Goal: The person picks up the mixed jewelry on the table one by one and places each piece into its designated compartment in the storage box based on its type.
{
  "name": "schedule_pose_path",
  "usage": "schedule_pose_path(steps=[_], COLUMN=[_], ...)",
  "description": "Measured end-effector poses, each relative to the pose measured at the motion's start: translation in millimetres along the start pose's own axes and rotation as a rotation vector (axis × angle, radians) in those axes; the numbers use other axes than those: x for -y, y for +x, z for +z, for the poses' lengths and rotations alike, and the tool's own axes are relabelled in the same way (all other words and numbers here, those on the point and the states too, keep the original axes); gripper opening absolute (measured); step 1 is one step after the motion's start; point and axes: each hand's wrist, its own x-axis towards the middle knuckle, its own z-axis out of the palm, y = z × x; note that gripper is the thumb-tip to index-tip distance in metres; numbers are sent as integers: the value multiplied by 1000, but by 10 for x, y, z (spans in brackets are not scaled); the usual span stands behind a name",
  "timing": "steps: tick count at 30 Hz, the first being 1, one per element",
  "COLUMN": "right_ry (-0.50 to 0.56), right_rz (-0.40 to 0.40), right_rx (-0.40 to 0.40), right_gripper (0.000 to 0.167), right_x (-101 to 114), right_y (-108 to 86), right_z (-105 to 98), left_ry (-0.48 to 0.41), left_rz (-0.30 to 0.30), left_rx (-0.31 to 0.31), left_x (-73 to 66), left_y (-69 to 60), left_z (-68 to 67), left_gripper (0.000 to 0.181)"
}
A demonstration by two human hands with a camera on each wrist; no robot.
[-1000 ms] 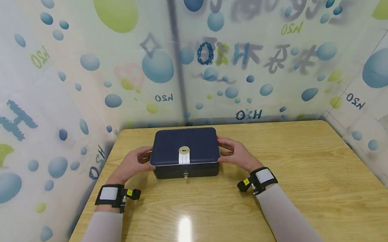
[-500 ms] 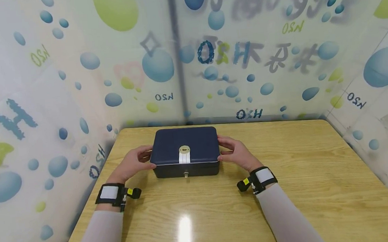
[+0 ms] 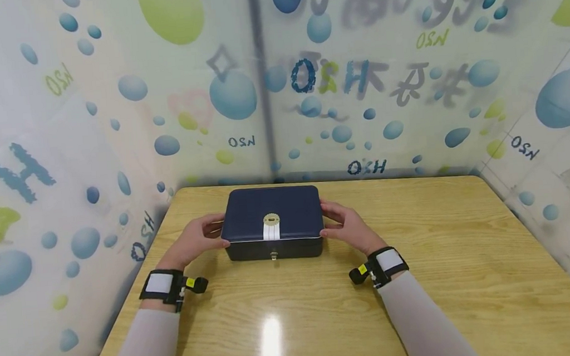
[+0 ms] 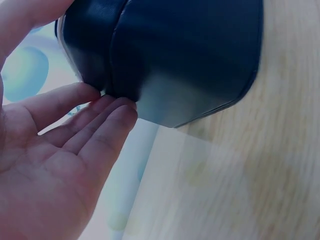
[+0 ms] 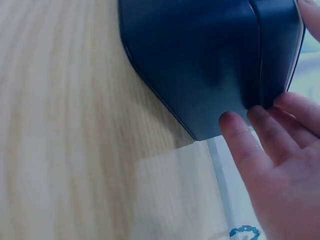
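Observation:
A dark navy jewelry box (image 3: 273, 211) with a stitched lid, a gold round clasp plate (image 3: 270, 219) on a white strap and a small metal catch (image 3: 273, 255) rests on the table, its lid down. My left hand (image 3: 194, 242) holds its left end, thumb at the front corner of the lid and fingers along the side. At the opposite end my right hand (image 3: 348, 228) mirrors this grip. Both wrist views show fingertips touching the end walls near the lid seam, on the left wall (image 4: 190, 50) and the right wall (image 5: 200, 65).
The wooden table (image 3: 423, 267) extends forward and to the right of the box. Printed curtain-like walls (image 3: 361, 121) enclose its back and sides. Each wrist wears a black strap with a small camera, as on the left wrist strap (image 3: 161, 284).

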Motion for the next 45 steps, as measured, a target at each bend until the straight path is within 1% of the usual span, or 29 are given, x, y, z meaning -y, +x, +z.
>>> schedule_pose_path(steps=[4, 8, 11, 14, 19, 23, 26, 29, 32, 35, 37, 38, 40, 42, 45], right_ry=[7, 42, 44, 33, 39, 48, 32, -12, -108, -231, -288, -297, -253, -153, 37], right_rz=[-18, -35, -59, -66, -31, 23, 91, 161, 205, 204, 188, 176, 147, 118, 97], right_rx=[9, -8, -19, -34, -40, -44, -47, -44, -45, -71, -112, -132, -164, -156, -67], right_gripper=[76, 72, 71, 72, 73, 72, 71, 71, 70, 66, 61, 58, 52, 49, 50], right_x=[-12, -39, -31, 5, 40, 81, 153, 238, 324, 423, 503, 544, 621, 686, 749], right_y=[-34, -63, -74, -79, -84, -93, -97, -86, -77, -85, -99, -106, -111, -118, -126], right_z=[21, 34, 25, -7, -85, -118, -106, -68, -30, 8, 53, 84, 165, 268, 429], left_ry=[-11, -24, -35, -47, -79, -104, -50, 78, 208, 294, 335, 353, 384, 405, 407], left_rz=[-4, -2, 4, 15, 45, 51, 38, 20, 19, 30, 52, 60, 73, 93, 107], left_rx=[-8, -11, -9, -16, -29, -13, -10, -36, -79, -145, -188, -207, -233, -238, -226], left_x=[-18, -46, -68, -95, -122, -116, -147, -208, -286, -385, -452, -491, -573, -648, -726], left_y=[-7, 9, 29, 53, 84, 99, 79, 22, -44, -95, -111, -119, -129, -140, -158], left_z=[9, 17, 23, 39, 96, 112, 78, 21, -19, 14, 76, 115, 209, 313, 470], left_gripper=[84, 83, 84, 84, 82, 81, 80, 78, 77, 76, 70, 66, 58, 52, 47])
